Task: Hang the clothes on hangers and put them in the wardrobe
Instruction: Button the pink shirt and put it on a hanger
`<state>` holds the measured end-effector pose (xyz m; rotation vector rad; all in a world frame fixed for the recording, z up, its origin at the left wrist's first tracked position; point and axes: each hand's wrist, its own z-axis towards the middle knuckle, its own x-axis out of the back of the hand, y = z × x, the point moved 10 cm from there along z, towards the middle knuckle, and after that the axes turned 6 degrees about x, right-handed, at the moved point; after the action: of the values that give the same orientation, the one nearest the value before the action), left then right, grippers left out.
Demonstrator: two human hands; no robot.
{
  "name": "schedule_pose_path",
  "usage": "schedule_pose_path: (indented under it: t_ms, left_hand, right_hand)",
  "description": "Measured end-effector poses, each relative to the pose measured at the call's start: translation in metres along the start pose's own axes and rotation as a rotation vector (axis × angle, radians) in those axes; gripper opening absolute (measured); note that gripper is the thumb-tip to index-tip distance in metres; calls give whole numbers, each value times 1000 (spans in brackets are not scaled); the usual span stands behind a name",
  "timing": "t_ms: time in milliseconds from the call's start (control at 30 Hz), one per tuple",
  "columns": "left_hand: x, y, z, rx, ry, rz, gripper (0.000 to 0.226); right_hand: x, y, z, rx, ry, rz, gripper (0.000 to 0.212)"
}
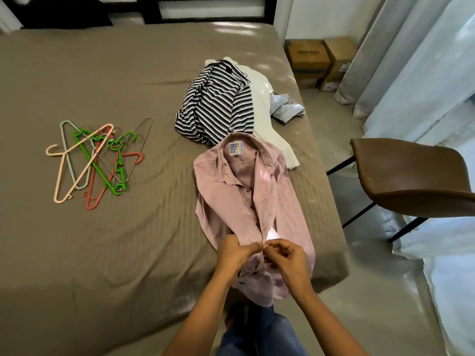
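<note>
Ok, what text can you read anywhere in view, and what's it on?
"INDIAN APPAREL CASU ALS": neck label of the pink shirt.
Small size tag under it: too small to read.
Left cardboard box: dark print, too blurred to read.
Right cardboard box: sticker too small to read.

Bright daylight through the curtains [401,60]; wide-angle edges bend, corners soften.

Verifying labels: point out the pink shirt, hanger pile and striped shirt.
pink shirt [226,201], head view, front panel.
hanger pile [95,163], head view, middle of pile.
striped shirt [216,106], head view, mid body.
</note>
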<state>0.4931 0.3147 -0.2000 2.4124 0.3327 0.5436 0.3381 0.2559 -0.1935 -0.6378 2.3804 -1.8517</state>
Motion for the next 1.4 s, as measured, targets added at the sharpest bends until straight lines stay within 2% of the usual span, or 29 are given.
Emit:
schedule_pose_path:
  t_ms: [100, 233, 367, 567, 667, 733, 900, 967, 1100, 1200, 1333, 1400]
  left_hand:
    - [0, -2, -2, 24, 20, -13, 22]
    - [-1, -5, -6, 45, 38, -42, 31]
    - [-3, -6, -10, 41, 52, -27, 38]
    - [-5, -10, -12, 84, 66, -131, 13]
    - [-6, -10, -13, 87, 59, -147, 17]
    - [-5, -11, -13, 81, 70, -157, 9]
    - [-9, -19, -10, 98, 68, -183, 13]
    - [-11, -21, -9, 95, 64, -186, 16]
    - [-6, -12, -14, 1, 160, -96, 20]
    - [-6, -12, -16, -16, 188, -47, 29]
    - [-20, -27, -12, 147, 53, -302, 35]
    - [-23, -29, -15, 209, 10, -385, 27]
  right_hand:
    - [0, -6, -1, 18, 38, -67, 6]
    - [-3, -14, -1, 51, 24, -148, 5]
    - [-5, -24, -9, 104, 85, -307, 16]
    - [-16, -33, -15, 269, 65, -595, 8]
    - [-13, -30, -17, 230, 92, -474, 15]
    - [-7, -23, -17, 155, 131, -338, 23]
    - [-4, -12, -14, 19, 138, -89, 18]
    - [-3, -10, -15, 10, 157, -102, 18]
    - [1, -21, -22, 177, 260, -307, 8]
    - [3, -27, -24, 247, 302, -354, 8]
    - [2, -34, -26, 292, 296, -312, 12]
    - [2, -24, -23, 197, 268, -198, 17]
